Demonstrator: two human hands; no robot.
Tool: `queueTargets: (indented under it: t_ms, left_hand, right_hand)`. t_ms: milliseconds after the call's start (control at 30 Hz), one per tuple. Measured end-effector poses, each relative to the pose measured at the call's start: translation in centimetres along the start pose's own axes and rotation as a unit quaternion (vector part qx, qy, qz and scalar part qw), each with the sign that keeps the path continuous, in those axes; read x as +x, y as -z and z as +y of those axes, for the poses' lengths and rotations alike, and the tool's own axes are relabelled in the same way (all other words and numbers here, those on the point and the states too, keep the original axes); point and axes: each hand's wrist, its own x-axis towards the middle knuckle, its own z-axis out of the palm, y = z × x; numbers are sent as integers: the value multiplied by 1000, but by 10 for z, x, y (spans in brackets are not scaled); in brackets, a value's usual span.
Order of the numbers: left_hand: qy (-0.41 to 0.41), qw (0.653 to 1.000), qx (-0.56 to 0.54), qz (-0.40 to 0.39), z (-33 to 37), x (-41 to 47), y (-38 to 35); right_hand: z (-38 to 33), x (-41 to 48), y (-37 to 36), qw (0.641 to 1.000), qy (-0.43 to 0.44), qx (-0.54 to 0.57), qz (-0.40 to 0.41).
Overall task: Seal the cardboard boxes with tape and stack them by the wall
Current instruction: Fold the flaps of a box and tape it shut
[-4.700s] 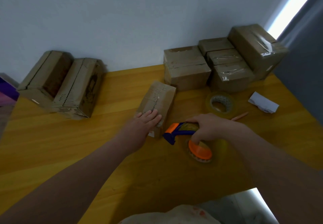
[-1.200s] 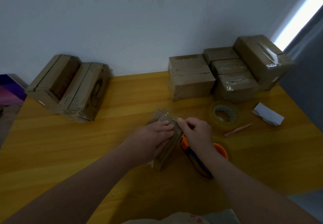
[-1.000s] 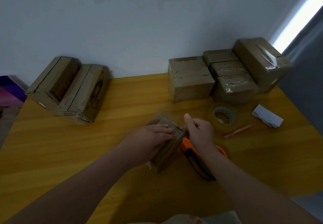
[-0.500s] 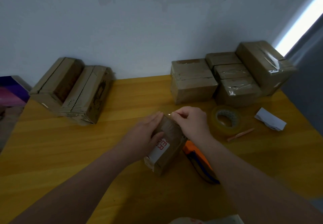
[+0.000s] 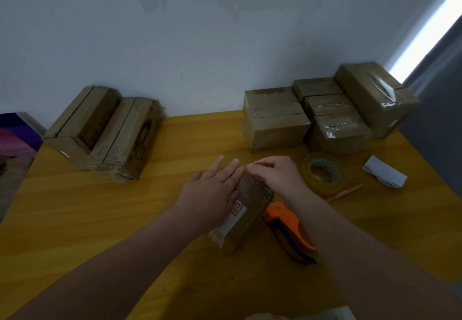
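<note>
Small cardboard box (image 5: 246, 216) at mid-table beside the tape dispenser (image 5: 287, 229), left hand (image 5: 212, 194) flat and unclenched on its side, right hand (image 5: 275, 174) pinching its far top edge; likely light, stiff, tape-slick, so grip both side faces.

Left hand (image 5: 212, 189) lies flat, fingers spread, on the left face of a small cardboard box (image 5: 246, 216) standing on the yellow table (image 5: 100, 219); right hand (image 5: 276, 173) presses curled fingers on the box's far top edge (white label with red print faces the camera). Orange tape dispenser (image 5: 290, 232) lies just right of the box, clear tape roll (image 5: 322, 172) beyond. Taped boxes (image 5: 325, 112) sit at the wall (image 5: 200, 44) on the right, two more boxes (image 5: 105, 129) on the left.
</note>
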Motion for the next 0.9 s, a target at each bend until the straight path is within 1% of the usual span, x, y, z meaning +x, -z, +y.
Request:
queueTargets:
  t_ms: [100, 300, 367, 433, 500, 533, 567, 600, 633, 667, 733, 767, 833, 900]
  left_hand:
    - [1, 1000, -4, -6, 1, 0, 1]
    - [-7, 1000, -21, -2, -1, 3, 3]
    - [-10, 999, -21, 33, -2, 2, 4]
    - [-15, 994, -29, 105, -3, -3, -1]
    - [-27, 981, -82, 176, -4, -9, -9]
    - [-32, 973, -115, 199, -5, -10, -14]
    - [-35, 966, -150, 206, -8, -11, -18]
    - [-37, 961, -181, 204, -10, -11, -21]
    - [-39, 956, -205, 204, -12, -11, -23]
    - [-41, 951, -223, 211, -14, -12, -25]
    - [-47, 942, -242, 227, -15, -12, -27]
    - [-50, 939, -246, 235, -16, -11, -30]
    - [-38, 933, -268, 235, -15, -9, -34]
    - [-12, 925, -300, 234, -12, -8, -33]
  right_hand:
    - [2, -2, 7, 991, -47, 113, -51]
    - [9, -7, 8, 986, -53, 132, -88]
    - [13, -11, 6, 983, -48, 136, -110]
    - [16, -14, 4, 982, -32, 126, -134]
    - [16, -17, -1, 983, -13, 98, -156]
    - [16, -18, -3, 983, -10, 83, -163]
    - [15, -19, -5, 984, -11, 71, -165]
    - [17, -20, -6, 986, -2, 46, -162]
    - [19, -20, -5, 986, 39, -1, -163]
    - [22, -21, -4, 978, 97, -72, -171]
    - [25, -23, -1, 936, 196, -232, -178]
    - [27, -23, 0, 915, 218, -291, -175]
    - [30, -20, 1, 882, 249, -369, -156]
    - [32, -19, 1, 858, 270, -414, -140]
